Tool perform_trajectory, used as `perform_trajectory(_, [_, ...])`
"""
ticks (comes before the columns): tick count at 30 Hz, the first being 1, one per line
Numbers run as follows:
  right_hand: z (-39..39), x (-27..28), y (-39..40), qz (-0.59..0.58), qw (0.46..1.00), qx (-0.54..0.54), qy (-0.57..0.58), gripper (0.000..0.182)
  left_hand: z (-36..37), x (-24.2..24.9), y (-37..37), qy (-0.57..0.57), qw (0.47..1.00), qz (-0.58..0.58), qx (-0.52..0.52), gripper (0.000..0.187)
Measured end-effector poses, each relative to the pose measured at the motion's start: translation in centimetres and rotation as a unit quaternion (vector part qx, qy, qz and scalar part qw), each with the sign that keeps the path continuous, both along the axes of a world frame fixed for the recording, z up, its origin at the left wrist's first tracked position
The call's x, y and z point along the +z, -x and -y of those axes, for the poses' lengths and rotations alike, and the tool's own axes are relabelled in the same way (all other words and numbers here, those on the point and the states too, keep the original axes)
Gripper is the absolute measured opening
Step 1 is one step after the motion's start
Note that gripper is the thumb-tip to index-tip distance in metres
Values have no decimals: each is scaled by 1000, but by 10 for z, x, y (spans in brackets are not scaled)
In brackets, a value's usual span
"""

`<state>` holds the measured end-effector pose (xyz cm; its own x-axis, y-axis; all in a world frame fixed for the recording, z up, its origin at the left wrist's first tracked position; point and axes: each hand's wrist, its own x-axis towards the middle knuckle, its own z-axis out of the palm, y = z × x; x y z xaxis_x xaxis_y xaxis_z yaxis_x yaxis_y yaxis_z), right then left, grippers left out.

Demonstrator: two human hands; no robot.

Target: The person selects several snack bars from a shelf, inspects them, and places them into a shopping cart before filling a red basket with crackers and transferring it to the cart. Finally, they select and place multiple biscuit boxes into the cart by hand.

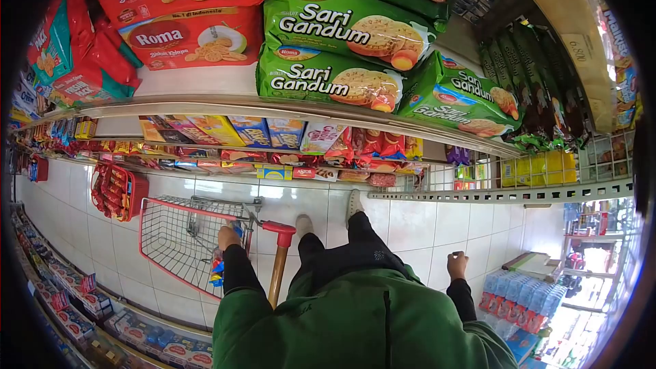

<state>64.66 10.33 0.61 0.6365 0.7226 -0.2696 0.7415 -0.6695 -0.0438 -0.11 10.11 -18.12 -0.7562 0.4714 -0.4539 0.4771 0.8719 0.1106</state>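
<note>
My left hand (229, 237) is closed at the rear edge of a wire shopping cart (179, 236) with a red rim. Its fingers are partly hidden, but they appear to grip the cart. Beside my left forearm, a blue, red and yellow packet (217, 270) shows at the cart's wires. The cart's red and brown push bar (278, 260) runs between that arm and my legs. My right hand (458, 265) hangs out to the right with its fingers curled. A small dark spot shows at those fingers; what it is, I cannot make out.
Before me, a shelf holds red Roma biscuit packs (188, 37) and green Sari Gandum packs (335, 75). Lower shelves carry snack boxes (249, 131). A red basket of packets (119, 191) stands beyond the cart. Stacked bottle packs (519, 294) sit at right, and another shelf (130, 324) runs along the lower left.
</note>
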Motion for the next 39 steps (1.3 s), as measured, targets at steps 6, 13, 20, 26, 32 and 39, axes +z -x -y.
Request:
perform_trajectory(6, [-40,-11,13,-34,998,51,-28,28,29,6,19,-132,980,115,95,22])
perform_trajectory(13, [-96,-46,41,-244,965,86,-28,36,71,136,-2,-501,675,373,392,9])
perform_trajectory(20, [-154,46,158,-477,849,220,60,35,74,328,-3,-521,717,402,232,11])
perform_trajectory(26, [-163,71,230,-601,716,355,21,42,49,381,-36,-589,616,517,78,13])
perform_trajectory(32, [-148,119,271,-818,520,239,59,55,-8,351,-89,-539,372,756,21,26])
perform_trajectory(39, [-140,134,270,-920,362,141,-48,62,-28,331,-123,-362,260,880,166,43])
